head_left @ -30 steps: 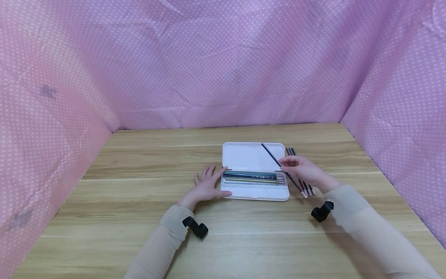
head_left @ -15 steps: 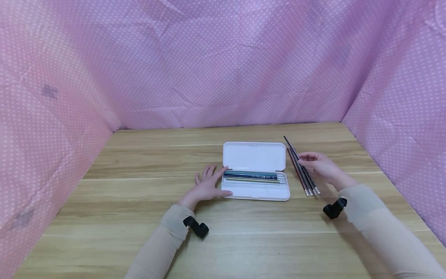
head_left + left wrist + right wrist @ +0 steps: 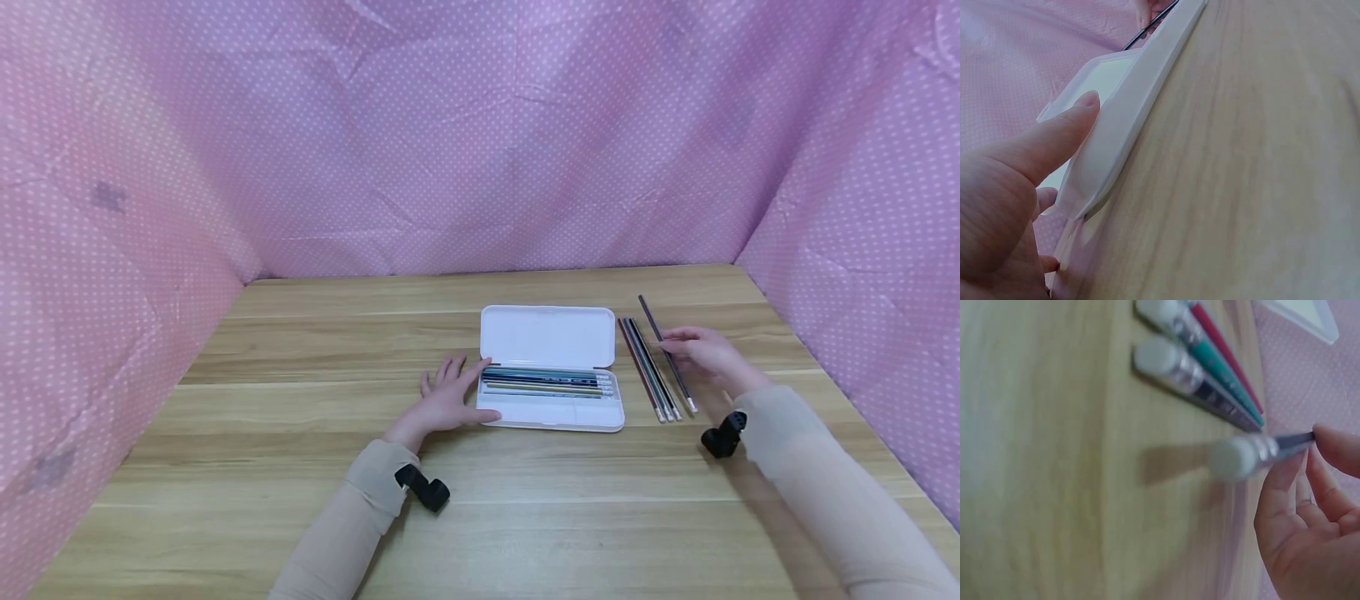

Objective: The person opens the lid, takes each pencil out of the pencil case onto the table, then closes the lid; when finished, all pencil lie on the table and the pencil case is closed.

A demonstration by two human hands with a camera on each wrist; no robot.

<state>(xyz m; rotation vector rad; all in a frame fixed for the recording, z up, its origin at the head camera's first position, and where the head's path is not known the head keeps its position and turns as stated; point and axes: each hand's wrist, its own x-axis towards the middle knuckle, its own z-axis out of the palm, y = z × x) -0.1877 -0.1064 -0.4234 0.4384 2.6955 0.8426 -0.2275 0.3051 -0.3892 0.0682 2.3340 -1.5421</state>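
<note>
At three o'clock from the open white case [image 3: 547, 413], the right hand [image 3: 703, 350] pinches a dark pencil [image 3: 677, 375] between thumb and fingertips, its white eraser [image 3: 1233, 459] pointing toward five o'clock. Several loose pencils [image 3: 647, 367] lie between that pencil and the case (more fill a row inside it). At nine o'clock, the left hand [image 3: 442, 404], fingers spread, touches the case's end.

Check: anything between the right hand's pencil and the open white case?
Yes. A row of loose pencils lies on the table between the right hand, with its held pencil, and the white case. They lie flat, so passing over them should probably clear.
</note>
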